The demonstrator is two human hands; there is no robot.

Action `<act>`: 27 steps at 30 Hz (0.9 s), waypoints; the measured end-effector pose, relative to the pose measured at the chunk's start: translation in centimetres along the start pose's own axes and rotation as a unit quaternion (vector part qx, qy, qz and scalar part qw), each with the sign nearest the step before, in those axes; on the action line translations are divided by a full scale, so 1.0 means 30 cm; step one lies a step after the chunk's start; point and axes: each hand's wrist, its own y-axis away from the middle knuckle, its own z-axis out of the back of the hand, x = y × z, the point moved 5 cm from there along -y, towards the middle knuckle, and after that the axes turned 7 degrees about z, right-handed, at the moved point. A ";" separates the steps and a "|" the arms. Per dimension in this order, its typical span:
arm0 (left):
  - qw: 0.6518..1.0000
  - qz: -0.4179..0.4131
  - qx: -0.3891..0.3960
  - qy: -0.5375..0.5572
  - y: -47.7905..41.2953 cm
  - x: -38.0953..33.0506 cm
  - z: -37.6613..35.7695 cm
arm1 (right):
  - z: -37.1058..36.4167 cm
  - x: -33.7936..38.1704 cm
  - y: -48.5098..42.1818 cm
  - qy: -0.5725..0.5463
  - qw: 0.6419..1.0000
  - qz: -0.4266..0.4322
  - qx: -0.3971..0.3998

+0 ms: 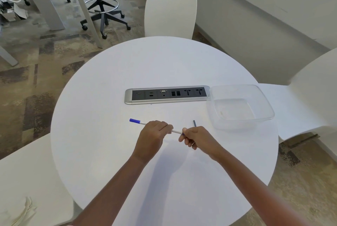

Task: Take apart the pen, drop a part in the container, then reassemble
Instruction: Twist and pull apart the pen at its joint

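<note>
Two hands meet over the round white worktop [109, 152], and the pen [144, 123] runs between them. At the far left its blue end [134, 120] pokes out past the left hand [152, 137], whose grip is wrapped around the white barrel. A short bare stretch of barrel shows in the gap, then the right hand [196, 137] pinches the other end, where a bit of blue shows at the fingertips; what exactly it holds there is hidden. Just beyond the right hand a small dark piece [194, 123] lies loose on the worktop, likely a pen part, though too small to tell which.

Judging by this, the step is pulling or twisting the right-hand end off or on. It would go best with the left grip steady, the right hand working straight along the barrel's line, and the pen kept low over the worktop so nothing rolls away.

Farther right, past the power strip [166, 95], the clear plastic container [262, 118] sits near the worktop's edge; nothing from the pen appears in it.
</note>
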 end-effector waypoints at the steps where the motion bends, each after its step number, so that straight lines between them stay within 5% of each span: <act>1: 1.000 0.002 -0.001 0.000 -0.001 0.001 0.001 | 0.002 0.009 0.006 0.064 0.997 0.040 -0.026; 6: 1.000 -0.002 -0.002 0.004 -0.003 0.000 0.006 | -0.008 0.028 0.040 0.319 0.918 0.206 -0.119; 11: 1.000 0.001 -0.003 0.012 0.006 -0.002 0.001 | -0.017 0.063 0.066 0.431 0.833 0.305 -0.165; 15: 1.000 0.001 -0.003 0.014 0.013 -0.003 -0.004 | -0.012 0.050 0.042 0.365 0.881 0.270 -0.134; 21: 1.000 -0.002 -0.001 0.008 0.012 0.001 0.002 | 0.003 0.017 0.012 0.130 0.986 0.084 -0.064; 25: 1.000 -0.013 0.001 0.000 0.010 -0.004 0.000 | -0.012 -0.012 0.014 -0.095 0.993 -0.076 0.012; 27: 1.000 -0.011 0.001 0.000 0.009 -0.005 -0.002 | -0.012 -0.013 0.013 -0.094 0.993 -0.076 0.010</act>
